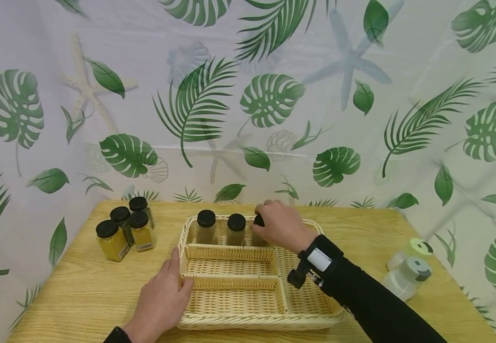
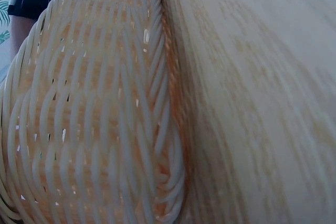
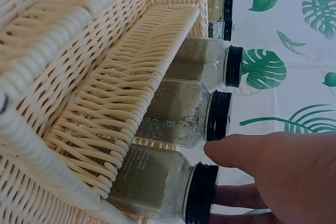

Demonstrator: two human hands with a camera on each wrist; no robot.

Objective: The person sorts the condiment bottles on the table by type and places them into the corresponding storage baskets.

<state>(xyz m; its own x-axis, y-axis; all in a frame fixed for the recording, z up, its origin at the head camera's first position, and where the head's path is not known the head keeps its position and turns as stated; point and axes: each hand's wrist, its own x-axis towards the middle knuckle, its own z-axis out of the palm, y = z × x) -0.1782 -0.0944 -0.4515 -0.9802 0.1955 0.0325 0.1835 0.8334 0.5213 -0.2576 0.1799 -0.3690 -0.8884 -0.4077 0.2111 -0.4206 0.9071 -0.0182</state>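
A wicker basket [image 1: 256,320] with dividers stands on the table. My left hand [image 1: 162,297] grips its left rim, thumb over the edge and fingers along the outer side. Three spice jars with black lids stand upright in the back compartment: a left jar [image 1: 205,233], a middle jar [image 1: 235,234] and a right jar [image 3: 152,184]. My right hand [image 1: 284,224] holds the right jar by its lid. In the right wrist view the thumb lies between that lid and the middle jar's lid [image 3: 218,116]. The left wrist view shows the basket wall [image 2: 89,103], without the left hand.
Several black-lidded jars, including a yellow-filled jar [image 1: 113,243], stand left of the basket. At the right are a clear container with a grey lid [image 1: 406,278] and another with a lime-green lid [image 1: 419,247]. Behind the table [image 1: 72,286] hangs a leaf-print cloth [image 1: 239,109].
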